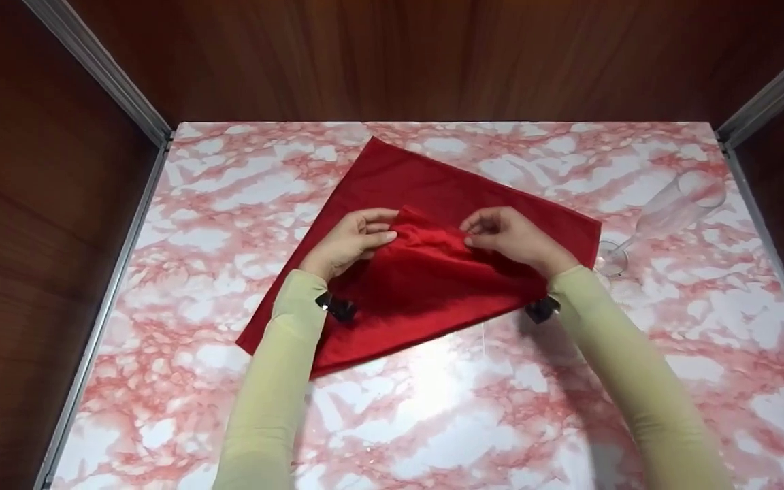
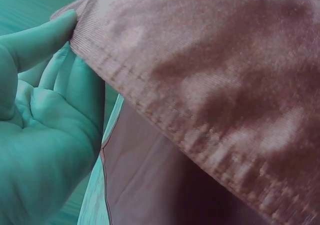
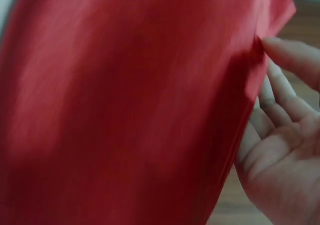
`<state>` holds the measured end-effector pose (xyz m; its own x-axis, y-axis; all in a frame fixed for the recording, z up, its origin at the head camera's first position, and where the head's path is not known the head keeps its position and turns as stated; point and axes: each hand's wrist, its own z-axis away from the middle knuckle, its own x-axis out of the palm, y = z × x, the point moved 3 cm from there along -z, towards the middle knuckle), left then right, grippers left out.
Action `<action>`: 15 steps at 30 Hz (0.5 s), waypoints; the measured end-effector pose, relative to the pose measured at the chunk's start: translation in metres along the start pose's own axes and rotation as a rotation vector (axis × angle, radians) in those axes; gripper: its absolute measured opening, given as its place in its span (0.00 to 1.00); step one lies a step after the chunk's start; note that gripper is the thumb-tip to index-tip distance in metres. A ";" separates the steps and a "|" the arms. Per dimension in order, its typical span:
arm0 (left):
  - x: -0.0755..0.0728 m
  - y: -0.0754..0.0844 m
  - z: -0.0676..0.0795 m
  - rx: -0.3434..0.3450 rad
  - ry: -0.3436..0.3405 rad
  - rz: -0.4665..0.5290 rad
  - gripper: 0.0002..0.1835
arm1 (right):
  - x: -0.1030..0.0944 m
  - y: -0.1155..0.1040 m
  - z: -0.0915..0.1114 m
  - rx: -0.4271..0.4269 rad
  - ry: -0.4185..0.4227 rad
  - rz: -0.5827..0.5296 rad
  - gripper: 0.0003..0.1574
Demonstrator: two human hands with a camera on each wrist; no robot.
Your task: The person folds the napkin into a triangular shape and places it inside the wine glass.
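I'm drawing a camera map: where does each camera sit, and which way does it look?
Head: on the head, facing forward and down at the red cloth and glass; left hand, right hand and yellow sleeves show.
Left wrist: on that wrist, facing the cloth up close; the left hand shows.
Right wrist: on that wrist, facing the cloth up close; the right hand shows.
Shared: both wrist views show one hand pinching the cloth.

Stemmed glass — marbled tabletop — wooden walls.
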<state>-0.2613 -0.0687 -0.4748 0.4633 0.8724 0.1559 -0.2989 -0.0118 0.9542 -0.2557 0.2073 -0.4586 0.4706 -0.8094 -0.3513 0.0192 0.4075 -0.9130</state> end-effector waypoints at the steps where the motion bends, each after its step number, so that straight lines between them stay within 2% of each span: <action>1: -0.001 0.000 -0.001 0.000 -0.002 0.011 0.23 | 0.002 -0.002 -0.003 -0.007 0.019 0.004 0.14; 6: -0.004 -0.002 -0.004 0.013 0.004 0.075 0.23 | 0.004 -0.012 -0.015 -0.036 0.082 0.003 0.10; 11: -0.011 -0.004 -0.005 0.015 0.061 0.048 0.25 | 0.003 -0.036 -0.012 -0.057 0.098 -0.019 0.10; 15: -0.018 -0.006 -0.005 0.020 0.084 0.014 0.26 | -0.002 -0.027 -0.022 -0.046 0.113 -0.034 0.10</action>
<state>-0.2716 -0.0816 -0.4847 0.3875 0.9100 0.1477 -0.2878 -0.0328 0.9571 -0.2764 0.1886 -0.4373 0.3678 -0.8662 -0.3383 -0.0084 0.3607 -0.9326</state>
